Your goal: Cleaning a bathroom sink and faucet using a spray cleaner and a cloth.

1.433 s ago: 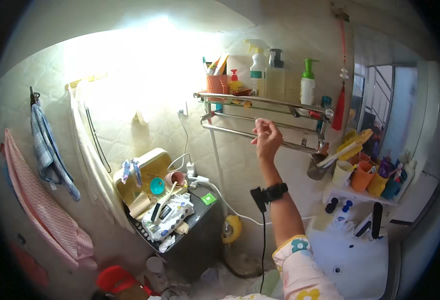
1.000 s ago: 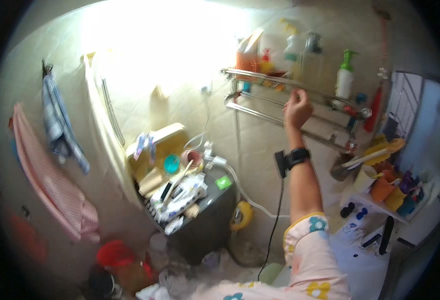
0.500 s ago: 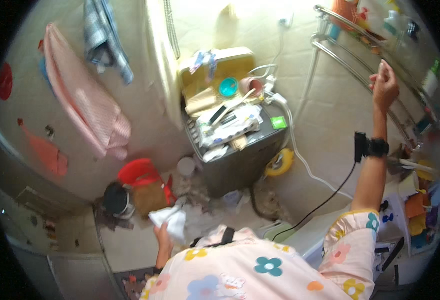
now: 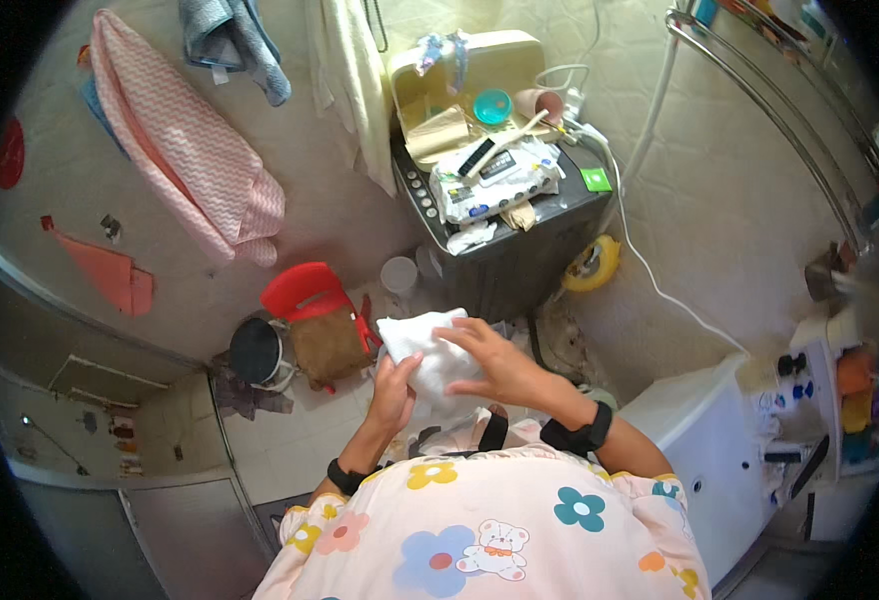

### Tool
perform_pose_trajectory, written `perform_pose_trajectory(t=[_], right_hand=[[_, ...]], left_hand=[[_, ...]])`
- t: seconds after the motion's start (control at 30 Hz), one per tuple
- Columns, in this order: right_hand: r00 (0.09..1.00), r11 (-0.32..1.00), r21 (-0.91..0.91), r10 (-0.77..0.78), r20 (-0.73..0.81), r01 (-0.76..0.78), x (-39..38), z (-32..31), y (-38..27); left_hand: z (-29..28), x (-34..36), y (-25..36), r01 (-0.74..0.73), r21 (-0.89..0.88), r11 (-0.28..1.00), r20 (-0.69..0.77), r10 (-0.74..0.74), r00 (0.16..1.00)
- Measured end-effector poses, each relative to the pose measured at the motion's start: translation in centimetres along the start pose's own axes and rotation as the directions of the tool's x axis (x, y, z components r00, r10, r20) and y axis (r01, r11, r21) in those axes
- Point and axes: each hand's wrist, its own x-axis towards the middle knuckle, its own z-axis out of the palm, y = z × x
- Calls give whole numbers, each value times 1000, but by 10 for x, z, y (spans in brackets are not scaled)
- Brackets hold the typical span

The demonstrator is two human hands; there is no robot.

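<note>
A folded white cloth (image 4: 428, 350) is in front of me, above the lower middle of the view. My left hand (image 4: 393, 392) pinches it at its lower left side, thumb on top. On the other side, my right hand (image 4: 505, 365) has its fingers and thumb spread apart at the cloth's right edge. The fingertips overlap the cloth, and whether they press on it I cannot make out.
A dark washing machine (image 4: 505, 250) stands ahead, with a wipes pack (image 4: 495, 180) and an open cream case (image 4: 520, 60) on top. A red chair (image 4: 305, 290) and a dark bucket (image 4: 256, 352) are left. A white basin (image 4: 690, 450) and a metal rack (image 4: 770, 95) are right.
My right hand has come down from the rack at the upper right to the cloth. My left hand has brought the cloth rightward and up. The whole view has shifted.
</note>
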Motion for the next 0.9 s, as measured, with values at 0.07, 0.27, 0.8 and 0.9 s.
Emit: perform_pose_trajectory(t=[0.07, 0.27, 0.8, 0.9], right_hand=[[998, 997, 70, 23, -54, -19, -6, 24, 0], [934, 964, 250, 167, -316, -88, -19, 57, -8], [745, 589, 807, 553, -372, -34, -103, 132, -8], [613, 600, 799, 648, -452, -44, -127, 127, -8]], left_hand=[[0, -4, 2, 32, -40, 999, 25, -31, 999], [-18, -16, 11, 60, 48, 997, 109, -65, 992], [-46, -31, -28, 273, 285, 919, 317, -359, 878], [-47, -32, -28, 318, 338, 886, 354, -432, 829]])
